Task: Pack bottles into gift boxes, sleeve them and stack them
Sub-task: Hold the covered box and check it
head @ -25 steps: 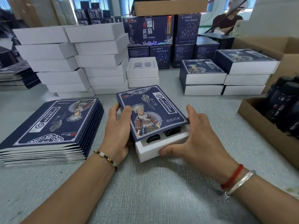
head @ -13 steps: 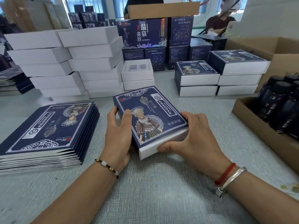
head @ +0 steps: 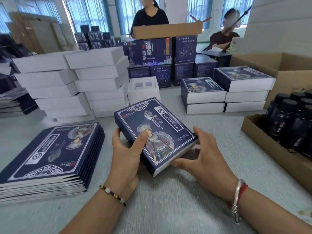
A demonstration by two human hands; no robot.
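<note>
I see the table [head: 168,208] laid out as a line: white boxes [head: 94,85] stacked at eleven o'clock, flat sleeves [head: 50,154] at nine, bottles [head: 290,122] in a carton at three, all within reach. The sleeved gift box [head: 157,132] sits tilted at centre. My left hand [head: 125,154] grips its left edge, thumb on top; my right hand [head: 200,157] clasps the near right corner, probably squaring it.
</note>
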